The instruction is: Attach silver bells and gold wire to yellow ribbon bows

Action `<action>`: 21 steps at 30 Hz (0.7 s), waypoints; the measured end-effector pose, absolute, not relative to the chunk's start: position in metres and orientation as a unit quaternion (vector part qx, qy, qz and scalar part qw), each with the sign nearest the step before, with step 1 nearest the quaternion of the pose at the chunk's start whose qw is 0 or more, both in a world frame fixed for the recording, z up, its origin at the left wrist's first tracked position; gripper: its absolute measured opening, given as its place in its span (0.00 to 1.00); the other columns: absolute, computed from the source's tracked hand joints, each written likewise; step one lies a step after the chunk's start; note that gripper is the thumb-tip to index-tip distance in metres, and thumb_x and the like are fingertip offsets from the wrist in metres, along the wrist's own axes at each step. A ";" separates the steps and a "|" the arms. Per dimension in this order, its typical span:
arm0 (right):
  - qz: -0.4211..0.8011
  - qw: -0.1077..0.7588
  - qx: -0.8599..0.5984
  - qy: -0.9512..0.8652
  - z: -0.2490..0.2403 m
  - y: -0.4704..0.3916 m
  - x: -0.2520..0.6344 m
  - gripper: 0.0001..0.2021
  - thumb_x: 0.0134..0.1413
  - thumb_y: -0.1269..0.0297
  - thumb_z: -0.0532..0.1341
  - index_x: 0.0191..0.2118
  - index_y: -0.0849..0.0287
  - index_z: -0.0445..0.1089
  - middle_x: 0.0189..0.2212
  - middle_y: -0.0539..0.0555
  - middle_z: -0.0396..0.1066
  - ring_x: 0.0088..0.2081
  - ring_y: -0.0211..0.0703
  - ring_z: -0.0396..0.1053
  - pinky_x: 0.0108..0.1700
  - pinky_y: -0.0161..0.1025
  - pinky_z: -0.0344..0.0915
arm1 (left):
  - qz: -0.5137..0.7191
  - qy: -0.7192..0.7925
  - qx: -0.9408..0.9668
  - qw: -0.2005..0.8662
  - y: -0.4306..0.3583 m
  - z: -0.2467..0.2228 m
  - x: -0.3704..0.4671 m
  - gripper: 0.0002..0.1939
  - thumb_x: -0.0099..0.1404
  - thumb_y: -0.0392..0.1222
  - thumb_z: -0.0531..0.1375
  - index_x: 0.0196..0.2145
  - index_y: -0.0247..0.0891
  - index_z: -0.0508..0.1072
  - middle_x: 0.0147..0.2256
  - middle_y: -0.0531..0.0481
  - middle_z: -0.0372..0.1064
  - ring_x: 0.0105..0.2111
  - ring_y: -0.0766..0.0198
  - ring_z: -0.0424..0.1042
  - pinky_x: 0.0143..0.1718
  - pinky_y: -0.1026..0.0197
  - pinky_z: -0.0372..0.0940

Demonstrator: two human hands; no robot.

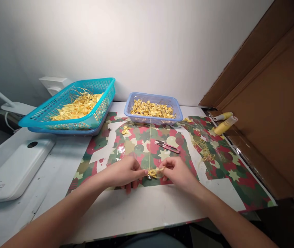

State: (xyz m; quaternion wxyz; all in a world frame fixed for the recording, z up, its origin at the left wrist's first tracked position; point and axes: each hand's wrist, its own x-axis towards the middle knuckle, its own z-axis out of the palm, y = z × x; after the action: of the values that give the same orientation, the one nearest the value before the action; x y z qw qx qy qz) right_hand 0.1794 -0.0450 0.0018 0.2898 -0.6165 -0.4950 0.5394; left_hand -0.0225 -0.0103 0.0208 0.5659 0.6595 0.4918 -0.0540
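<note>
My left hand [133,172] and my right hand [174,169] meet low in the middle, over the patterned sheet. Between them is a small yellow ribbon bow [153,173], with a round silvery piece like a bell [149,177] at its lower left. The thumb and finger of my left hand pinch its left side; my right fingertips grip its right end. A thin yellow thread [150,144] runs from the bow up toward the purple basket. Just beyond my right hand lies a pair of pink-handled thread snips [168,146], blades pointing left.
A purple basket [179,113] of yellow bows stands against the wall. At the left, a turquoise basket [111,90] holds more. One loose bow [125,130], thread scraps [205,151] and two yellow thread spools [223,126] lie about. A white power bank [20,168] rests left; cardboard [263,103] stands right.
</note>
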 end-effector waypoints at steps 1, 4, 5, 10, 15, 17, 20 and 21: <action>0.551 0.286 -0.616 -0.486 0.001 -0.050 0.181 0.03 0.40 0.67 0.59 0.21 0.59 0.68 0.19 0.49 0.69 0.22 0.37 0.67 0.26 0.34 0.63 | -0.049 0.496 0.653 0.571 -0.010 0.019 -0.020 0.24 0.60 0.60 0.54 0.23 0.35 0.71 0.23 0.46 0.74 0.16 0.64 0.69 0.16 0.65 0.57; 0.548 0.292 -0.619 -0.482 0.000 -0.061 0.182 0.04 0.41 0.66 0.60 0.23 0.60 0.70 0.23 0.51 0.72 0.26 0.39 0.68 0.29 0.35 0.64 | -0.032 0.508 0.639 0.577 -0.008 0.013 -0.014 0.24 0.60 0.59 0.54 0.21 0.35 0.68 0.20 0.47 0.73 0.15 0.64 0.70 0.16 0.65 0.60; 0.543 0.297 -0.620 -0.483 0.000 -0.062 0.181 0.04 0.41 0.66 0.61 0.23 0.60 0.70 0.24 0.52 0.73 0.26 0.39 0.68 0.29 0.35 0.64 | -0.025 0.509 0.634 0.581 -0.008 0.011 -0.012 0.23 0.60 0.59 0.55 0.20 0.36 0.66 0.19 0.47 0.72 0.15 0.64 0.70 0.16 0.65 0.60; 0.538 0.372 -0.602 -0.458 -0.001 -0.063 0.176 0.05 0.43 0.64 0.62 0.24 0.60 0.71 0.37 0.57 0.77 0.33 0.42 0.72 0.32 0.37 0.66 | 0.080 0.493 0.586 0.638 -0.008 0.001 -0.006 0.17 0.60 0.54 0.57 0.24 0.38 0.62 0.18 0.55 0.68 0.14 0.66 0.69 0.13 0.68 0.58; 0.512 0.476 -0.576 -0.424 -0.003 -0.064 0.162 0.09 0.47 0.59 0.63 0.26 0.60 0.73 0.46 0.60 0.75 0.44 0.49 0.73 0.42 0.42 0.69 | 0.192 0.468 0.564 0.653 -0.015 -0.001 -0.004 0.17 0.64 0.53 0.54 0.25 0.38 0.62 0.18 0.56 0.66 0.13 0.71 0.64 0.15 0.69 0.56; 0.497 0.492 -0.572 -0.428 -0.005 -0.065 0.158 0.10 0.49 0.58 0.62 0.27 0.60 0.73 0.36 0.59 0.77 0.37 0.47 0.74 0.39 0.42 0.70 | 0.199 0.450 0.570 0.658 -0.019 0.002 -0.003 0.18 0.64 0.54 0.54 0.24 0.38 0.62 0.19 0.56 0.66 0.14 0.71 0.63 0.16 0.68 0.57; 0.445 0.500 -0.581 -0.464 -0.007 -0.066 0.156 0.09 0.52 0.59 0.61 0.30 0.60 0.73 0.29 0.56 0.77 0.31 0.45 0.73 0.34 0.41 0.70 | 0.208 0.438 0.594 0.642 -0.024 0.007 -0.003 0.20 0.64 0.56 0.53 0.24 0.38 0.62 0.20 0.56 0.64 0.16 0.71 0.63 0.16 0.68 0.56; 0.418 0.503 -0.581 -0.484 -0.007 -0.067 0.157 0.09 0.53 0.61 0.60 0.30 0.60 0.73 0.32 0.57 0.77 0.33 0.45 0.74 0.35 0.41 0.71 | 0.213 0.438 0.604 0.631 -0.025 0.008 -0.003 0.20 0.64 0.56 0.52 0.23 0.38 0.61 0.19 0.57 0.62 0.16 0.71 0.62 0.16 0.68 0.56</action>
State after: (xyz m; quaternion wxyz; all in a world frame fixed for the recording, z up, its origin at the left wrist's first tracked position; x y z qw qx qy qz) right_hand 0.1570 -0.0672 -0.0072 0.5030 -0.5814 -0.4839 0.4180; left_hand -0.0027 -0.0249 0.0083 0.6309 0.6039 0.4382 0.2128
